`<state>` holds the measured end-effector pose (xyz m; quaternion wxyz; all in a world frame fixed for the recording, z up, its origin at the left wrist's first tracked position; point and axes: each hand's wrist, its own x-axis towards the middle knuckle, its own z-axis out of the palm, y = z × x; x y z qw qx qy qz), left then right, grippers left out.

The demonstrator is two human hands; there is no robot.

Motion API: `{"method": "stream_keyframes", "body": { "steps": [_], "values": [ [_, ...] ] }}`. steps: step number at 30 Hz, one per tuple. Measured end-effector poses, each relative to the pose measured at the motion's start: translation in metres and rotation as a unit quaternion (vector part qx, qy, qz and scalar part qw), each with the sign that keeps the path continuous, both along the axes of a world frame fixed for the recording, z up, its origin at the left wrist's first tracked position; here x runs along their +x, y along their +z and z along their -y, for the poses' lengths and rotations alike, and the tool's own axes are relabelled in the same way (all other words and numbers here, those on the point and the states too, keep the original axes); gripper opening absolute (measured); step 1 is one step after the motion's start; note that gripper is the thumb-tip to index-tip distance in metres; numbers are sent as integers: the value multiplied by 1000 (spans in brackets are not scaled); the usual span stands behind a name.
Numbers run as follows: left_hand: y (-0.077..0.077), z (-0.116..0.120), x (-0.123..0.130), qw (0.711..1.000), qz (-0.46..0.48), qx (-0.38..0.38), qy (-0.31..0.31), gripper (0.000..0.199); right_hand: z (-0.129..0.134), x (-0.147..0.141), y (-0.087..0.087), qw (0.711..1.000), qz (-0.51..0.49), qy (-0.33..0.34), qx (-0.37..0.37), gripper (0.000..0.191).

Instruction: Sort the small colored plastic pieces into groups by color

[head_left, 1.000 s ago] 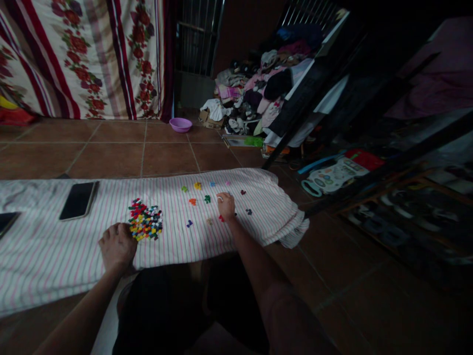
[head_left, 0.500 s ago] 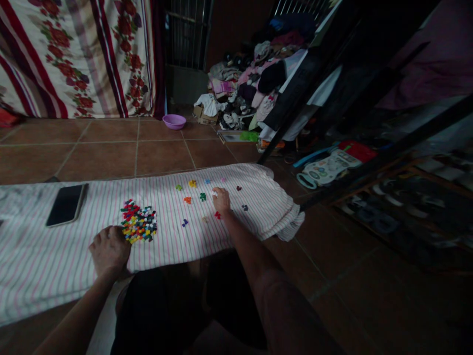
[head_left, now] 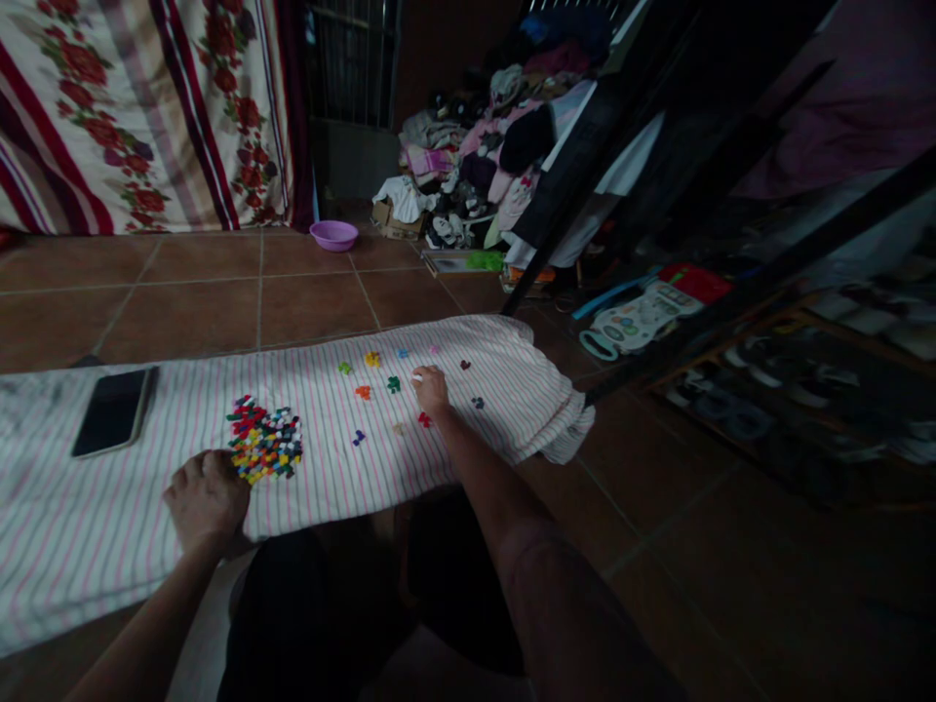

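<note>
A mixed heap of small coloured pieces [head_left: 264,441] lies on the striped cloth [head_left: 329,487]. My left hand [head_left: 209,497] rests at the heap's lower left edge, fingers curled; whether it holds anything is hidden. Further right, my right hand [head_left: 430,390] is pinched at white pieces [head_left: 417,375]. Around it sit small single-colour groups: dark green [head_left: 394,384], orange [head_left: 363,392], yellow [head_left: 372,359], light green [head_left: 345,368], blue [head_left: 403,353], pink [head_left: 434,349], red [head_left: 424,419], beige [head_left: 398,428], purple [head_left: 358,438], dark brown [head_left: 465,365] and dark grey [head_left: 478,402].
A phone [head_left: 113,412] lies on the cloth at the left. Beyond, on the tiled floor, are a purple basin [head_left: 334,235] and a clothes pile [head_left: 475,166]. Dark metal bars [head_left: 545,258] slant at the right, near a toy [head_left: 636,320] and a shoe rack [head_left: 811,336].
The whole view has shifted slightly, so the cloth and pieces appear a little further left. Both hands keep nearly the same places over the cloth.
</note>
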<state>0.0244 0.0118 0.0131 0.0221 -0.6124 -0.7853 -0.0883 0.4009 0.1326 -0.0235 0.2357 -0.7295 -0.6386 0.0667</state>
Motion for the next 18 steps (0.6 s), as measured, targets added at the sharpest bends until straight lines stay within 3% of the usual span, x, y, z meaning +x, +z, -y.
{"method": "stream_keyframes", "body": {
  "steps": [9,18],
  "values": [
    [-9,-1,-4,1000,-19,15,1,35,-4,14,6,999,-10,25,-19,26],
    [-7,-1,-3,1000,-30,3,3,37,-4,7,3,998,11,-18,-53,25]
  ]
}}
